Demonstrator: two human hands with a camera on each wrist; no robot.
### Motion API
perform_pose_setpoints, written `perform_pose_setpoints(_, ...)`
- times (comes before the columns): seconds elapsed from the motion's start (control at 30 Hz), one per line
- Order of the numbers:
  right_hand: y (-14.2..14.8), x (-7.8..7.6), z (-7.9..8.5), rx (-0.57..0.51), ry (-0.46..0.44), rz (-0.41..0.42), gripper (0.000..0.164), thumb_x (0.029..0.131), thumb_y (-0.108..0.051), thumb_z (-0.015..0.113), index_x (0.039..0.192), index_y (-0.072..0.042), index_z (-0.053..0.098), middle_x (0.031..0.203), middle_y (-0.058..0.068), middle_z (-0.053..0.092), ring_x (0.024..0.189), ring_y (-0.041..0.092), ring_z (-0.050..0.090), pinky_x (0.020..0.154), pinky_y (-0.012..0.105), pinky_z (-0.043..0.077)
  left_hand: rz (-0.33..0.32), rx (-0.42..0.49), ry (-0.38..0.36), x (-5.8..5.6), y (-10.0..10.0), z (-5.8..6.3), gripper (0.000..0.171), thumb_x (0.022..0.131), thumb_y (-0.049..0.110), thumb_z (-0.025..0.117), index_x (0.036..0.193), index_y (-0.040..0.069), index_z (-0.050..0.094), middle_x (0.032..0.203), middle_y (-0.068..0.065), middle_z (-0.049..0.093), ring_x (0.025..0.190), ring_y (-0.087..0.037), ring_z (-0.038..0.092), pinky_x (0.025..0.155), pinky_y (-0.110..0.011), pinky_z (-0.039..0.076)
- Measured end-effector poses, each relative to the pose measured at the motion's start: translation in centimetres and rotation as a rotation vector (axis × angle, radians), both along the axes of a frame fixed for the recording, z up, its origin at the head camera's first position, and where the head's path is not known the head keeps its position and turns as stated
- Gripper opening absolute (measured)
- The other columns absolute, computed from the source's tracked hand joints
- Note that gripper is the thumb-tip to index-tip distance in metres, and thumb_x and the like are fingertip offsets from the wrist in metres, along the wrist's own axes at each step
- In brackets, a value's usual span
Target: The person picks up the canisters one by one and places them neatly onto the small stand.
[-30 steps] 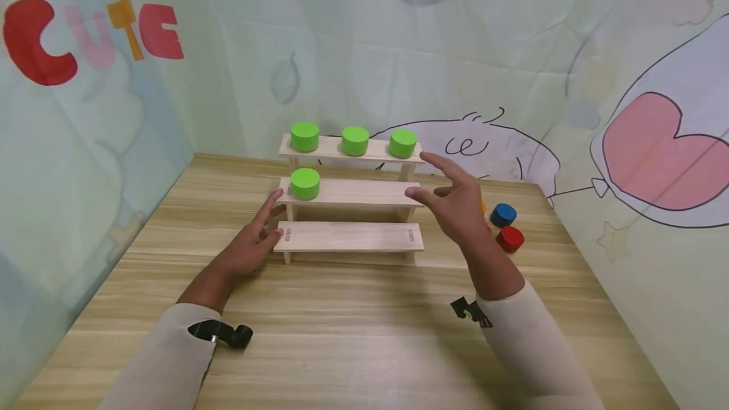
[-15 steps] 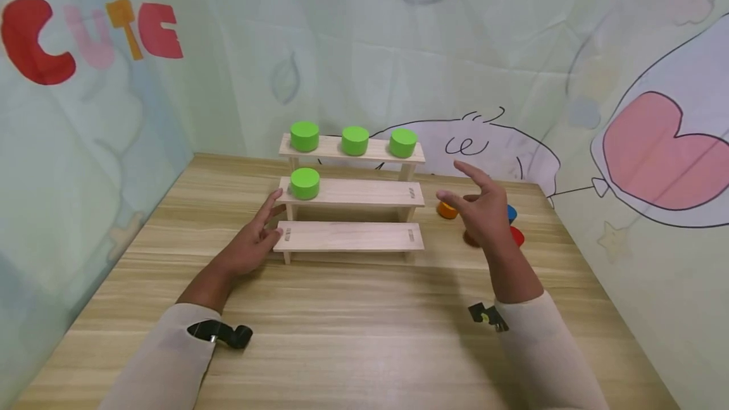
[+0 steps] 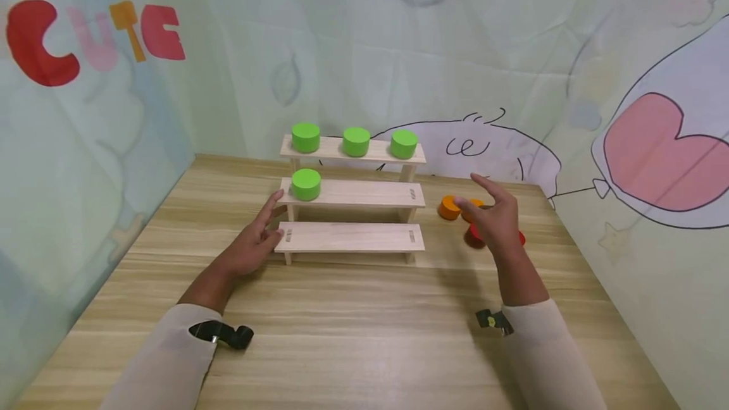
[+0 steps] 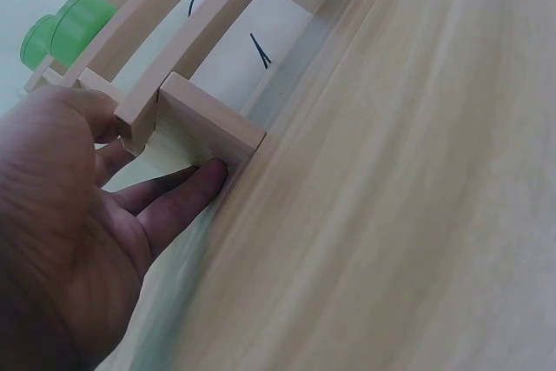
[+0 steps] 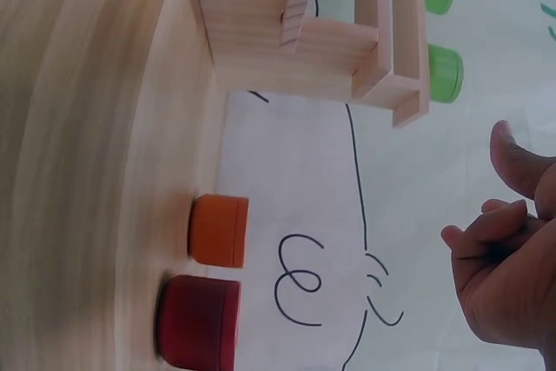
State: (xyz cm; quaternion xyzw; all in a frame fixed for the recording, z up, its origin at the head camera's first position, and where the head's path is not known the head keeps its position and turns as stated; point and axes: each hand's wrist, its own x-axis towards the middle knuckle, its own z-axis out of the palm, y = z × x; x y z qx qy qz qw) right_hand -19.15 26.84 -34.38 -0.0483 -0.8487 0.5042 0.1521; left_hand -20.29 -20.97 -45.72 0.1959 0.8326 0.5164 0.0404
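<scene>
Take the three-tier wooden stand (image 3: 364, 192) as the dial's centre in the head view. On its top tier sit three green cylinders (image 3: 355, 142), at 11, 12 and 2 o'clock; a fourth green cylinder (image 3: 305, 185) stands towards 9 o'clock on the middle tier.

The left hand (image 3: 250, 247) is at 8 o'clock, its relaxed fingers against the stand's left end and its thumb at the end of the bottom board (image 3: 350, 237). The left wrist view adds what the head view hides: the lower fingers (image 4: 187, 202) stretched out, touching the wooden leg (image 4: 213, 115) near its foot on the table (image 4: 382, 215).

The right hand (image 3: 495, 220) is at 3 o'clock, thumb and forefinger spread apart, holding nothing. Around it, two orange cylinders (image 3: 450, 208) show towards its 10 o'clock, a red cylinder (image 3: 475, 236) at its 8 and a sliver of red (image 3: 521, 238) at its 4, partly covered by the hand. The right wrist view shows this hand well above the blocks, with some fingers bent in, and shows an orange block and a dark red block side-on.
</scene>
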Motion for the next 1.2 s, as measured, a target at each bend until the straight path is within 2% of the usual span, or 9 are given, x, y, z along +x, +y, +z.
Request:
perform_pose_setpoints(0.27, 1.3, -0.7, -0.4, 0.004, -0.026, 0.024, 0.068, 0.096, -0.013, 0.086, 0.158, -0.01, 0.059, 0.169, 0.012, 0.051, 0.05, 0.009, 0.042, 0.058, 0.019, 0.047, 0.016, -0.011, 0.0, 0.2, -0.7, 0.4, 0.084, 0.116, 0.012, 0.044, 0.175, 0.044, -0.007, 0.179, -0.029, 0.024, 0.157, -0.059, 0.038, 0.115, -0.067, 0.046)
perform_pose_setpoints(0.43, 2.2, -1.1, -0.3, 0.071, -0.118, 0.03, 0.066, 0.097, -0.016, 0.085, 0.158, -0.009, 0.06, 0.17, 0.012, 0.051, 0.115, 0.026, 0.063, 0.097, 0.032, 0.059, 0.013, 0.002, 0.007, 0.4, -0.9, 0.4, 0.085, 0.116, 0.01, 0.045, 0.176, 0.041, -0.006, 0.178, -0.03, 0.024, 0.151, -0.057, 0.047, 0.105, -0.046, 0.054)
perform_pose_setpoints(0.57, 3.6, -1.0, -0.6, 0.054, -0.216, 0.062, 0.064, 0.098, -0.023, 0.084, 0.157, -0.015, 0.061, 0.148, 0.012, 0.065, 0.068, 0.016, 0.053, 0.058, 0.026, 0.051, 0.004, 0.009, 0.01, 0.4, -0.6, 0.1, 0.085, 0.115, 0.01, 0.046, 0.176, 0.04, -0.004, 0.178, -0.03, 0.026, 0.149, -0.055, 0.049, 0.096, -0.031, 0.054)
perform_pose_setpoints(0.63, 4.4, -1.0, -1.0, 0.051, -0.271, 0.069, 0.063, 0.098, -0.025, 0.084, 0.157, -0.018, 0.063, 0.108, 0.01, 0.068, 0.049, 0.015, 0.027, 0.045, 0.026, 0.034, -0.003, 0.01, 0.012, 0.3, -0.3, 0.0, 0.085, 0.115, 0.01, 0.047, 0.176, 0.04, -0.004, 0.178, -0.029, 0.026, 0.152, -0.055, 0.046, 0.099, -0.036, 0.054)
perform_pose_setpoints(0.7, 5.2, -1.0, -1.3, 0.08, -0.306, 0.081, 0.062, 0.098, -0.026, 0.084, 0.156, -0.017, 0.063, 0.09, 0.009, 0.061, 0.049, 0.014, 0.032, 0.046, 0.026, 0.038, -0.008, 0.007, 0.013, 0.3, -0.1, -0.1, 0.085, 0.115, 0.01, 0.046, 0.176, 0.04, -0.004, 0.178, -0.029, 0.026, 0.157, -0.055, 0.041, 0.106, -0.047, 0.053)
perform_pose_setpoints(0.77, 5.8, -1.1, -1.7, 0.114, -0.332, 0.095, 0.061, 0.098, -0.026, 0.084, 0.154, -0.015, 0.064, 0.092, 0.015, 0.066, 0.059, 0.024, 0.046, 0.055, 0.031, 0.049, -0.006, 0.007, 0.01, 0.2, 0.0, -0.2, 0.084, 0.115, 0.01, 0.046, 0.176, 0.04, -0.004, 0.178, -0.028, 0.026, 0.16, -0.055, 0.035, 0.113, -0.06, 0.05)
perform_pose_setpoints(0.9, 6.8, -1.4, -2.5, 0.188, -0.335, 0.131, 0.058, 0.098, -0.025, 0.084, 0.151, -0.008, 0.066, 0.161, 0.026, 0.055, 0.116, 0.043, 0.058, 0.1, 0.045, 0.058, 0.004, 0.002, 0.004, 0.0, 0.1, -0.4, 0.083, 0.116, 0.011, 0.044, 0.176, 0.04, -0.005, 0.179, -0.028, 0.024, 0.163, -0.055, 0.029, 0.12, -0.071, 0.041)
perform_pose_setpoints(1.1, 7.7, -1.9, -3.4, 0.207, -0.382, 0.164, 0.057, 0.096, -0.023, 0.086, 0.148, -0.005, 0.069, 0.15, 0.028, 0.058, 0.078, 0.022, 0.044, 0.065, 0.028, 0.042, 0.006, 0.001, -0.002, -0.1, 0.0, -0.3, 0.084, 0.116, 0.012, 0.043, 0.174, 0.049, -0.006, 0.18, -0.026, 0.023, 0.162, -0.056, 0.032, 0.118, -0.071, 0.043)
perform_pose_setpoints(1.2, 8.0, -2.1, -3.6, 0.245, -0.412, 0.169, 0.057, 0.097, -0.026, 0.086, 0.147, -0.004, 0.069, 0.15, 0.03, 0.058, 0.087, 0.02, 0.049, 0.07, 0.026, 0.044, 0.003, -0.002, 0.006, -0.1, 0.0, -0.2, 0.084, 0.116, 0.012, 0.043, 0.174, 0.048, -0.007, 0.18, -0.027, 0.023, 0.162, -0.056, 0.031, 0.119, -0.072, 0.042)
